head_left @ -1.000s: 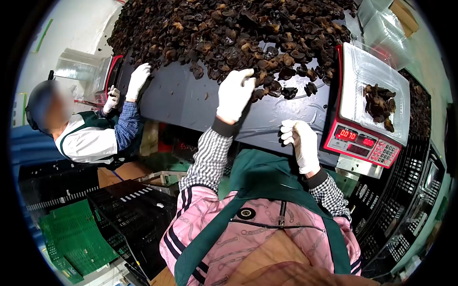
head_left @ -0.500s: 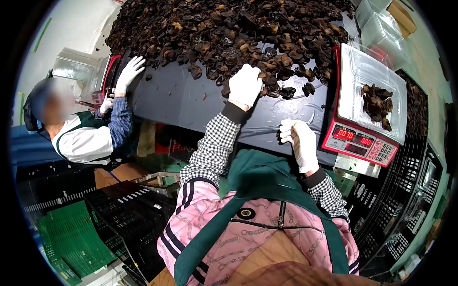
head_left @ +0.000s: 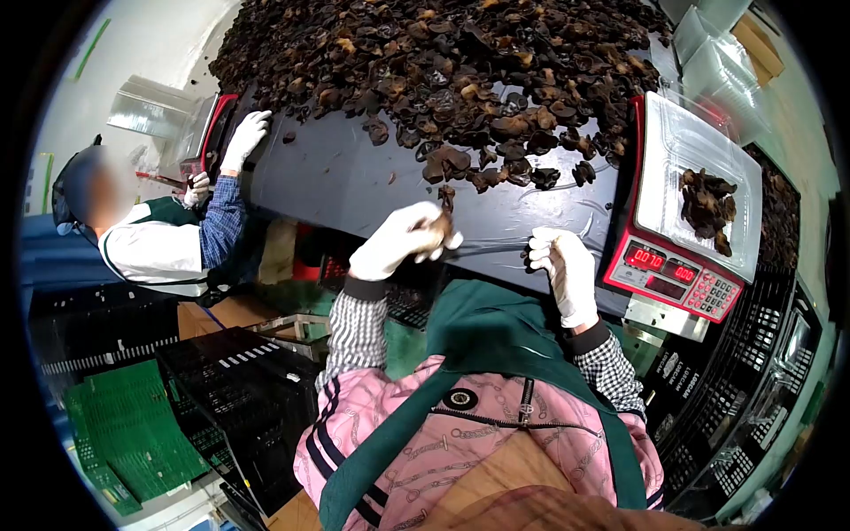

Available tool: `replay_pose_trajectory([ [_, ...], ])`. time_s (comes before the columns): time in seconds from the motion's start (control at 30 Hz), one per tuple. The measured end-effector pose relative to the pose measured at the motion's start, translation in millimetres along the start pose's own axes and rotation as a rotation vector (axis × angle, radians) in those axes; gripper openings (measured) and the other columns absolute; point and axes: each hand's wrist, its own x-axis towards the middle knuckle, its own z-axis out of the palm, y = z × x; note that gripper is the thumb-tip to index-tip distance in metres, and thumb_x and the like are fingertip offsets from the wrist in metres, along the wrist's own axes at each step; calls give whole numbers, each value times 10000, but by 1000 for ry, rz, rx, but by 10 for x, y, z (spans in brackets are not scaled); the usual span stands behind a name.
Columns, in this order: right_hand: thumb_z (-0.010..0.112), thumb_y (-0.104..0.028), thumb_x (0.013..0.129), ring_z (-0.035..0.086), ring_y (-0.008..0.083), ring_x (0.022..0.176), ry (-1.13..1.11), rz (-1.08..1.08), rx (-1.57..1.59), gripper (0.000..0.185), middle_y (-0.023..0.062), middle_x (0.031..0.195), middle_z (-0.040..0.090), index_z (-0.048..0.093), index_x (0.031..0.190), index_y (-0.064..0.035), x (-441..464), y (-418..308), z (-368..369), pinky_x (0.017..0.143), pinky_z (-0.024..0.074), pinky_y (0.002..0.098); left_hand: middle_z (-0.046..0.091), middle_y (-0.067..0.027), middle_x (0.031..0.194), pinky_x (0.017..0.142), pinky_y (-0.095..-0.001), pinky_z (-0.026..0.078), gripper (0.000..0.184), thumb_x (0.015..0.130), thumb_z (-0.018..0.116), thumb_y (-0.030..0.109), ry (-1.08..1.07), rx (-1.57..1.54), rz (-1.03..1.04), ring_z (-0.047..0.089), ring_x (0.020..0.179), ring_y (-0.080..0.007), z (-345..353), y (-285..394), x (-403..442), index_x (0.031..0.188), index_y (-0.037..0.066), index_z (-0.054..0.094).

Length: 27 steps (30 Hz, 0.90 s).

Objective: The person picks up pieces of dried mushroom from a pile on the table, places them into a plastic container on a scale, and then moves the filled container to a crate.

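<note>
My left hand (head_left: 400, 242), in a white glove, is closed around a brown wood ear mushroom (head_left: 445, 223) just over the table's near edge. My right hand (head_left: 564, 276), also gloved, has its fingers curled at the table edge, with a small dark piece of wood ear mushroom (head_left: 529, 257) showing at the fingertips. Beyond both hands spreads a large pile of wood ear mushrooms (head_left: 425, 75), with loose pieces at its near side. To the right of my right hand stands a red scale (head_left: 673, 274), bearing a clear plastic tray (head_left: 660, 195) with a clump of mushrooms (head_left: 707, 208).
A co-worker (head_left: 159, 239) in white gloves stands at the table's left end beside another red scale (head_left: 211, 133). Stacked clear trays (head_left: 717, 75) are at the back right. Black crates (head_left: 744, 389) line the right side; a green crate (head_left: 128, 434) lies lower left.
My left hand has drawn back from the pile toward me and left, bringing a mushroom with it. My right hand stays nearly in place. The view has shifted slightly.
</note>
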Motion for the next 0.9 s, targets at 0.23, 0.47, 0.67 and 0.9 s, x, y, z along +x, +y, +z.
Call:
replay_pose_trajectory([
  [0.23,495,-234,1067,676,193,858,-5,43,-44,365,147,1030,696,617,1203,81,21,-32,14,752,566,319,712,-39,894,702,-299,522,297,851,782,185,371,582,-322,665,794,-154,-939,-1100,-1167,1070,14,678],
  [0.47,492,-234,1069,669,188,859,4,41,-58,365,145,1032,692,612,1209,81,24,-16,1,752,559,315,734,-129,956,815,-340,557,127,896,716,79,668,998,427,708,880,-261,-430,-246,-271,1004,18,744],
  [0.67,507,-234,1065,678,201,863,1,12,-40,368,155,1031,694,609,1214,87,3,-3,-8,757,566,324,683,-117,1065,897,-381,532,327,866,684,73,584,1341,589,642,1000,-310,-404,-345,856,1192,85,693],
  [0.9,500,-226,1068,673,196,861,-4,17,-55,361,148,1032,695,614,1217,83,22,14,-17,765,563,321,721,-61,955,680,-243,511,243,981,640,122,433,210,192,620,750,-90,-132,67,592,1149,-49,683],
])
